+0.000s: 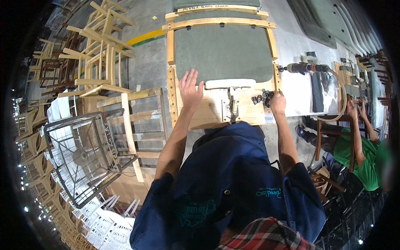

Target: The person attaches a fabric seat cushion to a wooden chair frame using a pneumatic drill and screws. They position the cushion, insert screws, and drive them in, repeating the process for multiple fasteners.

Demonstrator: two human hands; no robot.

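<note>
Seat frame: a wooden seat frame [171, 89] lies flat on the tabletop [293, 89], its grey-green webbing panel [223, 52] stretched across the far part, bare board nearest the person.
Left hand: the left hand [191, 89] lies flat, fingers spread, its grip released, pressing on the board just below the webbing's near edge.
Right hand: the right hand [277, 102] has its grip clenched on a small dark fitting [261, 98] at the frame's right rail.
Tool: a pneumatic driver [303, 67] lies just beyond that hand, untouched.
Doing it well: keep the flat palm weighting the frame so it cannot slide; seat the fitting square to the rail.
Nearby: another person in green [366, 160] works to the right; stacked chair frames [98, 50] stand left.
</note>
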